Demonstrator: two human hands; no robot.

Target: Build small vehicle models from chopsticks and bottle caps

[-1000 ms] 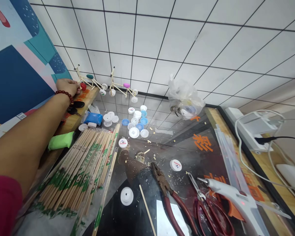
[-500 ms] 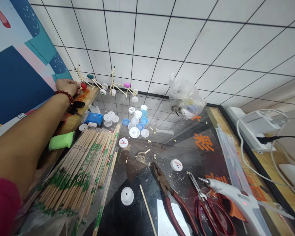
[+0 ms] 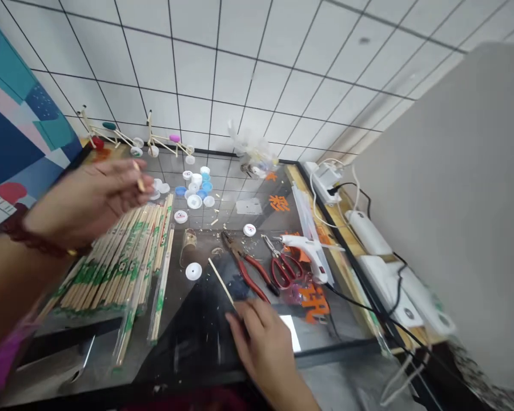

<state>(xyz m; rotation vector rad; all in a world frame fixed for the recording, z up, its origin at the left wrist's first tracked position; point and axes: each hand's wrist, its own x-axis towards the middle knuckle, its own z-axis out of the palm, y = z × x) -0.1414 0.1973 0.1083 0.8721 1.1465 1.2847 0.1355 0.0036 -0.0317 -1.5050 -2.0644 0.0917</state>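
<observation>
Blurred by motion, my left hand (image 3: 100, 191) is raised over the packs of chopsticks (image 3: 115, 257), its fingers pinching a short wooden piece (image 3: 139, 178). My right hand (image 3: 261, 337) rests low on the dark glass tabletop, fingers closed at the lower end of a thin wooden stick (image 3: 220, 281). Red-handled pliers (image 3: 248, 268) lie just beyond it, with red scissors (image 3: 282, 265) and a white glue gun (image 3: 304, 251) to their right. Two small stick models stand at the back left, one with a green oval (image 3: 109, 125), the other with a pink oval (image 3: 174, 138).
White and blue bottle caps (image 3: 195, 201) are grouped mid-table. A clear plastic bag (image 3: 255, 154) sits by the tiled wall. Glue sticks (image 3: 306, 211), power strips (image 3: 368, 233) and cables line the right side. A printed panel (image 3: 21, 131) stands at the left.
The view has swung right. My left hand has drawn back from the red ball at the back left and now holds a small wooden piece. My right hand has come into view at the stick.
</observation>
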